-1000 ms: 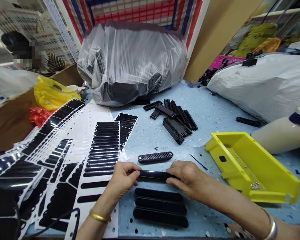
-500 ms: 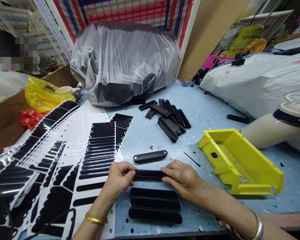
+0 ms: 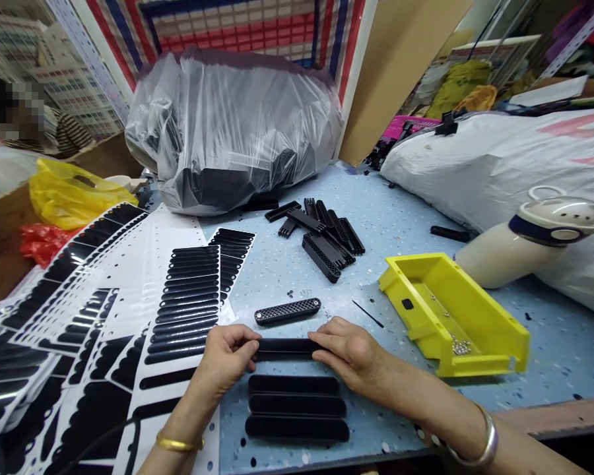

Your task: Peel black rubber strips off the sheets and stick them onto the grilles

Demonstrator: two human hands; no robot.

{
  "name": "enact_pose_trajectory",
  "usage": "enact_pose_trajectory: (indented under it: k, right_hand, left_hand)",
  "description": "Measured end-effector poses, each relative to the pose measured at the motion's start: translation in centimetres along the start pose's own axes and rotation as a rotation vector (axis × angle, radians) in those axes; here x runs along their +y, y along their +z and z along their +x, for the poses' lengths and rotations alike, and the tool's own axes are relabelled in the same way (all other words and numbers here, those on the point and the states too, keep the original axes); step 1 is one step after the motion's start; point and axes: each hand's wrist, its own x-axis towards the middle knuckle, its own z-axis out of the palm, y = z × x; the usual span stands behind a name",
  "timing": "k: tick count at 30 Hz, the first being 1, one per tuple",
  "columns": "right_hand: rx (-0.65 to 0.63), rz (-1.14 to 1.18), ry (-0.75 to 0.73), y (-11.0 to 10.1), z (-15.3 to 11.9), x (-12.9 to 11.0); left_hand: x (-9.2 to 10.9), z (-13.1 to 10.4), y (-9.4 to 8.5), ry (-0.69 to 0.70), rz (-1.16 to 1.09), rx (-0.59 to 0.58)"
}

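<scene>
A long black strip [image 3: 284,348] lies crosswise between my hands. My left hand [image 3: 230,355] pinches its left end, and my right hand [image 3: 344,351] grips its right end with thumb and fingers. Just below it, three black rounded bars [image 3: 297,405] are lined up one under another on the blue speckled table. Above the strip sits a black piece with a lattice face [image 3: 287,311] and a screw at each end. To my left, a white sheet of glossy black strips [image 3: 185,300] reaches close to my left hand.
A yellow bin [image 3: 485,323] with small metal screws stands at right, near a cream bottle [image 3: 505,251]. A thin black stick [image 3: 367,313] and a pile of black pieces [image 3: 327,234] lie beyond my hands. A grey plastic-wrapped bundle [image 3: 237,125] stands behind. A person sits far left.
The whole view has shifted slightly, so most things appear further left. Both hands keep hold of the black strip, with only a slight change in their pose.
</scene>
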Motion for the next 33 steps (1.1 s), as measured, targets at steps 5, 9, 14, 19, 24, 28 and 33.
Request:
enact_pose_trajectory:
  k: [5, 9, 14, 19, 24, 28, 33]
  right_hand:
    - [-0.004, 0.003, -0.018, -0.2, -0.1, -0.2]
    - [-0.065, 0.032, 0.031, -0.4, 0.0, -0.2]
    - [-0.058, 0.04, 0.058, -0.1, 0.0, 0.1]
    - [-0.097, 0.23, 0.16, -0.5, 0.6, 0.4]
    - [-0.072, 0.361, 0.23, -0.5, 0.9, 0.9]
    - [-0.026, 0.407, 0.26, 0.0, 0.7, 0.9]
    - [-0.01, 0.451, 0.382, -0.2, 0.8, 0.6]
  left_hand:
    - [0.0, 0.0, -0.1, -0.002, 0.005, -0.002]
    - [0.0, 0.1, -0.1, 0.006, 0.011, -0.008]
    - [-0.3, 0.3, -0.1, -0.01, 0.012, 0.004]
    - [-0.2, 0.2, -0.1, -0.03, 0.001, -0.015]
    - [-0.2, 0.1, -0.2, -0.03, -0.014, -0.035]
    - [-0.2, 0.1, -0.2, -0.028, -0.01, -0.038]
    - [-0.2, 0.1, -0.3, -0.024, -0.005, -0.055]
